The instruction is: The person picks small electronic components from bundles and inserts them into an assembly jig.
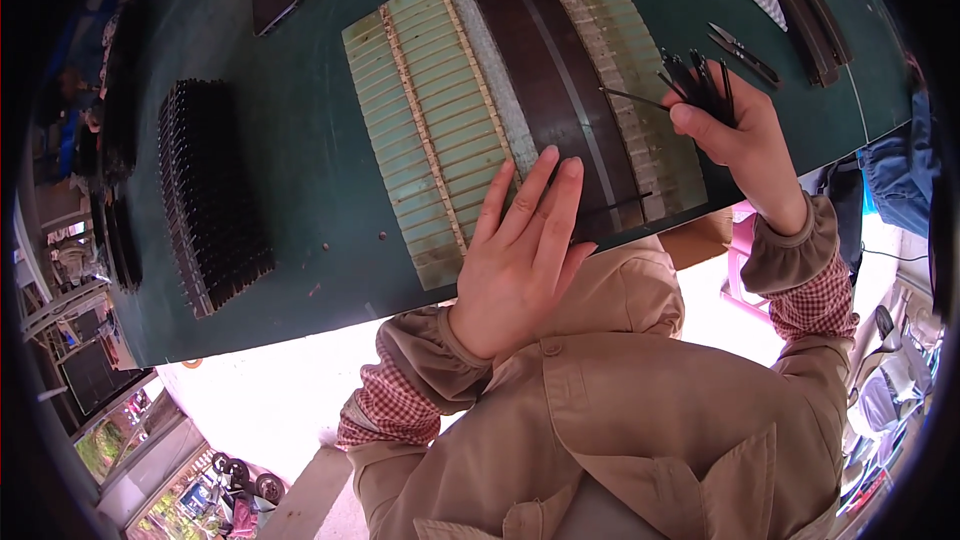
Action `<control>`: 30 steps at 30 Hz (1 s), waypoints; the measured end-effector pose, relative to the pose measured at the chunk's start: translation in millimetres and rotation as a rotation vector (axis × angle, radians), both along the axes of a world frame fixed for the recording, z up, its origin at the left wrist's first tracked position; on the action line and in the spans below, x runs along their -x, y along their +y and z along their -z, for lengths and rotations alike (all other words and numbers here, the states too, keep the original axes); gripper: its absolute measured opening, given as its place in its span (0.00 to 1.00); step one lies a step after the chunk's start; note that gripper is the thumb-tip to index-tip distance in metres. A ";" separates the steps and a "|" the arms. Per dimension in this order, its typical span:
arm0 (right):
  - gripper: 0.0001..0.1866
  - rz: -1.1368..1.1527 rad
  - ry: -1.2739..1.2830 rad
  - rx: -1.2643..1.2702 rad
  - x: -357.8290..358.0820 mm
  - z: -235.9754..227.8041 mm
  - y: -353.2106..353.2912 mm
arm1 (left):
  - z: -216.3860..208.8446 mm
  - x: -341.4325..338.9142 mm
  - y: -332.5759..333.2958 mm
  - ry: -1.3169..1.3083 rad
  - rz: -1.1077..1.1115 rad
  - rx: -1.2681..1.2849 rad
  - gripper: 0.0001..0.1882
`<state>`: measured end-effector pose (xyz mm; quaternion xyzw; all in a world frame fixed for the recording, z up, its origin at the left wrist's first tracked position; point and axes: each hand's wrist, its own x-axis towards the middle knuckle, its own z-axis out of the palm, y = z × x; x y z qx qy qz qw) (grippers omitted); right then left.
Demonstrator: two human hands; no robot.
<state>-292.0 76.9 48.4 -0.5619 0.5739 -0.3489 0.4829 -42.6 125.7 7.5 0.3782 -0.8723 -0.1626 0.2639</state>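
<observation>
- Head view: the right grip (745, 135) is closed round a bunch of black strips (705, 90), held above the board's right side; one loose strip (635, 98) juts left from near the thumb and forefinger, its tip over the board.
- The left grip (520, 270) lies palm down with fingers spread over the lower part of the board (440, 90); no object shows in it. Another strip (625, 205) lies across the low end of the dark band (540, 60), just beside those fingers; whether they touch it, I cannot tell.
- The strips look light, thin and fairly stiff, likely to bend or snap if forced. Being smooth and narrow, they may slide over one another in a loose fist.
- A single strip is best pinched near one end between thumb and fingertip; the bunch is better held round its middle, firmly enough to stop slipping but without crushing.
- The board seems rigid and flat; a spread palm, as now, suits steadying it, and its edges offer the best hold for moving it.
- On the table (310, 140), a bristly black stack (215, 200) stands left of the board, and snips (743, 52) lie near the right grip.
</observation>
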 end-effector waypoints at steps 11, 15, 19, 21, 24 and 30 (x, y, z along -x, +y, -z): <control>0.08 -0.133 -0.069 -0.056 -14.5 -0.3 9.6 | -13.1 -7.3 -4.5 0.301 -0.074 -0.265 0.27; 0.07 -0.313 -0.158 -0.180 -25.4 -7.4 8.8 | -10.3 -17.9 -8.8 0.514 -0.065 -0.450 0.13; 0.06 -0.314 -0.063 -0.161 -22.0 -5.1 7.9 | -6.3 -25.4 -4.0 0.535 -0.113 -0.426 0.05; 0.06 -0.314 -0.015 -0.155 -19.9 -3.4 7.4 | -8.8 -31.1 0.3 0.394 -0.191 -0.294 0.04; 0.06 -0.327 0.045 -0.162 -18.2 -1.6 7.4 | -5.4 -36.4 7.8 0.333 -0.232 -0.208 0.04; 0.07 -0.342 0.112 -0.128 -18.5 4.1 6.2 | 0.3 -37.3 13.1 0.283 -0.220 -0.112 0.08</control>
